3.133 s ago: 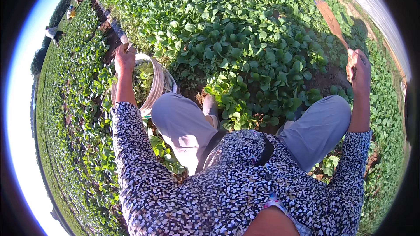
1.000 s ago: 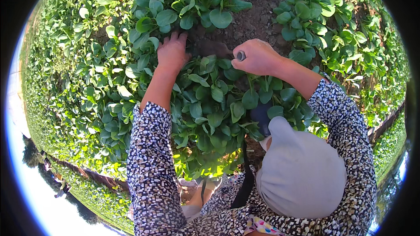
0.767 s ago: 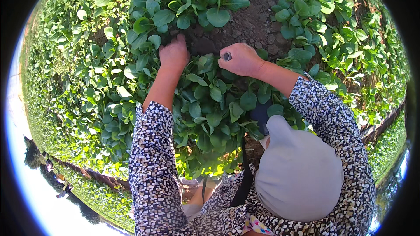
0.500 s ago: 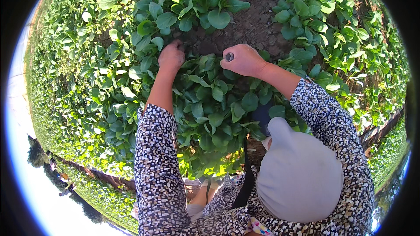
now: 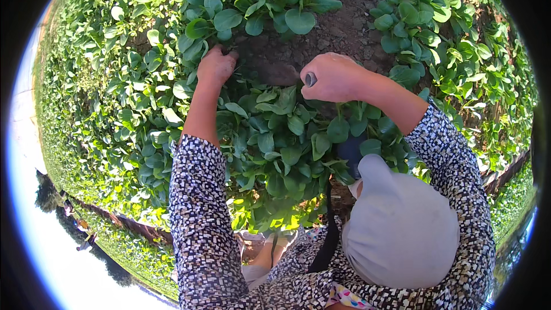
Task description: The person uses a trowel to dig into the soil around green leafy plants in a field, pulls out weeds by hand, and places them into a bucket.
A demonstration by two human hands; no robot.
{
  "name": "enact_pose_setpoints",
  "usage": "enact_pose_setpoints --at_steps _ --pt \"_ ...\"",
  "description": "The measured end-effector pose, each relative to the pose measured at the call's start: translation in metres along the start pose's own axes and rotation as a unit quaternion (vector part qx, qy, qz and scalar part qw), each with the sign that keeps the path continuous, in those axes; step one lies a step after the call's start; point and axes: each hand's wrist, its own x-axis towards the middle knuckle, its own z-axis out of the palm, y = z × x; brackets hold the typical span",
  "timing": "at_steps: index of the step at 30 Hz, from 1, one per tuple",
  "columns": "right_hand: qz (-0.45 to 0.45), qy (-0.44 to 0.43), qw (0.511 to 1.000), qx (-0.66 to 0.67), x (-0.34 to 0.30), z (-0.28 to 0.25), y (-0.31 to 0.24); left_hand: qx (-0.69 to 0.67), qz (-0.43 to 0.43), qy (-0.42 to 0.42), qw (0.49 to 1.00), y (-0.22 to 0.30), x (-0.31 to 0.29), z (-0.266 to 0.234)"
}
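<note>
Among leafy green plants, my right hand (image 5: 334,78) is closed round the handle of a hand tool (image 5: 310,79), with the handle's round grey end showing. A flat, soil-coloured part, perhaps the tool's blade, lies against the dirt to its left; I cannot tell its shape. My left hand (image 5: 217,66) is low by the bases of the greens, fingers curled inward. Whatever those fingers hold is hidden. A dense clump of dark green leaves (image 5: 281,132) stands just below both hands, and another leafy clump (image 5: 264,3) grows beyond them.
Bare brown soil (image 5: 338,28) shows past my hands. More greens (image 5: 413,14) grow at the right, and a dense bed of leaves (image 5: 97,109) spreads across the left. A pale grey cap (image 5: 402,229) covers the lower right of the view.
My right hand has shifted right with the tool, and my left hand slightly left, so the gap between them is wider. The whole view has also shifted a little.
</note>
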Motion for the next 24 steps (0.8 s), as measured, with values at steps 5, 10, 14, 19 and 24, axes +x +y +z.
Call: enact_pose_setpoints --at_steps 5,10,14,19,24 --pt "-0.012 0.009 0.999 -0.034 -0.008 0.009 0.007 0.190 0.005 -0.082 0.978 0.015 -0.026 -0.002" --pt "-0.014 0.047 0.999 -0.017 -0.009 0.031 0.008 0.203 0.005 -0.081 0.976 0.015 -0.033 0.005" --pt "0.026 0.043 0.999 0.004 -0.009 0.040 0.010 0.223 0.051 -0.073 0.971 0.007 -0.029 0.022" --pt "-0.069 0.117 0.991 0.008 0.018 0.069 0.035 0.229 0.042 -0.123 0.965 -0.014 -0.008 0.019" --pt "-0.099 0.105 0.989 0.023 0.023 0.075 0.051 0.089 0.016 -0.061 0.994 -0.035 -0.001 0.022"
